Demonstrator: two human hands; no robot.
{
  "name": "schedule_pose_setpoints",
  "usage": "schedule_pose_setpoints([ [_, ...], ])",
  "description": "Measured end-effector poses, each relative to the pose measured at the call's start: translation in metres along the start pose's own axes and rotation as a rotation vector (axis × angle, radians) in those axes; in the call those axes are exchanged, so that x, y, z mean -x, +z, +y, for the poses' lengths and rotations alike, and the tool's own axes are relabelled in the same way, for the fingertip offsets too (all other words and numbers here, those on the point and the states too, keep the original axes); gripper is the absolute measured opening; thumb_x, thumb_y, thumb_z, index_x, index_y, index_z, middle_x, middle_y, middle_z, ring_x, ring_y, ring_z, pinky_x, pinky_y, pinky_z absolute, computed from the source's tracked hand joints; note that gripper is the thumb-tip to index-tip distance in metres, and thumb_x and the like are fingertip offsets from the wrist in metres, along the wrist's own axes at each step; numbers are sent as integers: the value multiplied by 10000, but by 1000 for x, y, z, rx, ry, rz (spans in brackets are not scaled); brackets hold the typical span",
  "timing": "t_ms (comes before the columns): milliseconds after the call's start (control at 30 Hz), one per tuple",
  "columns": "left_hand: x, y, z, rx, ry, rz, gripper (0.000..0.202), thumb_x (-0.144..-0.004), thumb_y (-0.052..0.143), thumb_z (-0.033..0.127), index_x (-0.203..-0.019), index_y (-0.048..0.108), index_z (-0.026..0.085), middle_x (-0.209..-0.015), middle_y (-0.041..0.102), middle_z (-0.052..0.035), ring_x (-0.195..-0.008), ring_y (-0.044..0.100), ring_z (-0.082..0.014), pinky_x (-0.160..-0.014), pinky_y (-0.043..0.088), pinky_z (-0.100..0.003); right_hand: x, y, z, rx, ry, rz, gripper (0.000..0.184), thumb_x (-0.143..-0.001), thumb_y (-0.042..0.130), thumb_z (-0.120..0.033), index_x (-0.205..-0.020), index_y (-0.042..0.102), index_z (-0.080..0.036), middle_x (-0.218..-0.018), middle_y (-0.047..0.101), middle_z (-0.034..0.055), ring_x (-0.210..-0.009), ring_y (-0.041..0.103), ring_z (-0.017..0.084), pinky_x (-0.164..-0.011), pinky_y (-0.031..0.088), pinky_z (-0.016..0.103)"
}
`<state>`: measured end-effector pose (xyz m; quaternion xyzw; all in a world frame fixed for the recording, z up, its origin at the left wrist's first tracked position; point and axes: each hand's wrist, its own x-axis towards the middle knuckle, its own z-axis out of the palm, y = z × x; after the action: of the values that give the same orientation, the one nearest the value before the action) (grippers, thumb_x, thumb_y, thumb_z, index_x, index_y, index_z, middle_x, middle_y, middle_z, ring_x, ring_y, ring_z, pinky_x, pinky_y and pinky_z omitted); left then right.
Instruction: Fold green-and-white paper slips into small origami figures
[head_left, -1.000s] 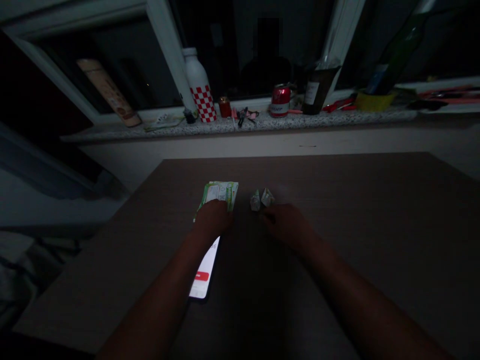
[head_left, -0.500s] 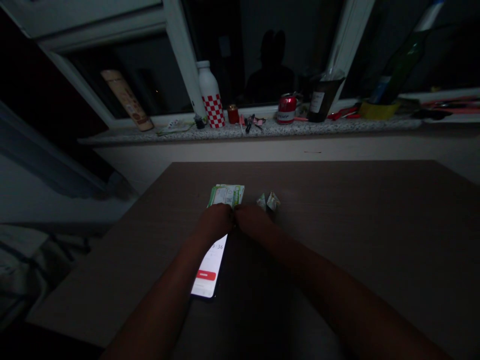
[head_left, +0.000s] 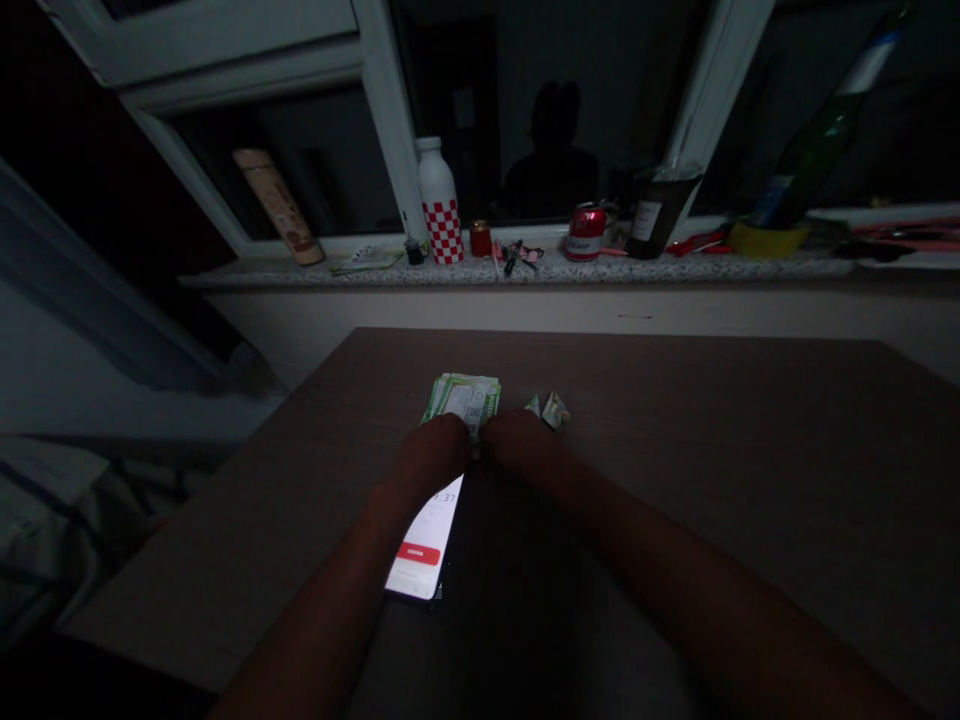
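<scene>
In the dim light a small stack of green-and-white printed papers [head_left: 465, 396] lies on the brown table [head_left: 750, 450]. My left hand [head_left: 435, 452] rests on its near edge with the fingers curled. My right hand [head_left: 519, 443] sits close beside it, touching the stack's right corner, fingers also bent. Whether either hand pinches a sheet is hidden in the dark. Just right of my right hand lie two small folded paper pieces [head_left: 550, 410]. A lit phone [head_left: 426, 545] lies face up under my left forearm.
A stone windowsill [head_left: 525, 268] behind the table holds a white bottle with red checks [head_left: 440, 203], a red can [head_left: 585, 232], dark glass bottles [head_left: 660, 210], a tan tube [head_left: 279, 207], a yellow tape roll [head_left: 769, 238] and small items. Bedding lies at the left.
My right hand has moved left from the folded paper pieces to the paper stack, meeting my left hand. The view has tilted slightly, shifting everything to the right.
</scene>
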<state>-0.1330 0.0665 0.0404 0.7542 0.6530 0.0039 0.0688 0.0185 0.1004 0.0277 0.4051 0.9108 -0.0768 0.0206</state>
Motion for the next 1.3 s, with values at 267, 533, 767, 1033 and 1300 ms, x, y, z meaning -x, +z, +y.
schedule_pose_setpoints([
  [267,2,-8,3,12,-23,42,210,-864,520,201,-913,723,181,-920,726,-122,-854,674,-226,-745,477,-299,5,-11,12,-85,-40,102,216,-937,515,-220,-1085,663,-170,-1100,678,94,-1008,632,226,-866,494,361],
  [533,4,-12,2,9,18,180,208,-837,537,190,-862,743,177,-905,736,-115,-826,678,-230,-717,477,-300,13,-17,14,-240,-41,222,265,-907,499,-186,-1055,717,-212,-1054,736,88,-979,670,224,-854,473,305],
  [767,11,-22,3,52,47,391,128,-811,577,188,-786,703,183,-892,735,-93,-808,688,-233,-725,497,-311,14,-11,16,-493,8,438,372,-898,551,-240,-1265,588,-184,-1249,644,116,-1129,609,258,-963,456,372],
  [1033,34,-39,36,348,161,607,77,-851,575,267,-812,571,201,-864,716,-26,-777,687,-175,-730,508,-276,23,0,20,-1156,25,646,894,-852,599,-447,-1509,38,-219,-1558,186,170,-1260,505,280,-880,534,371],
  [1300,39,-39,71,840,178,468,167,-853,562,291,-739,485,197,-676,558,40,-632,563,-113,-548,415,-197,58,-11,23,-1532,-44,598,855,-871,572,-382,-1508,25,-220,-1564,157,172,-1257,504,258,-970,465,387],
])
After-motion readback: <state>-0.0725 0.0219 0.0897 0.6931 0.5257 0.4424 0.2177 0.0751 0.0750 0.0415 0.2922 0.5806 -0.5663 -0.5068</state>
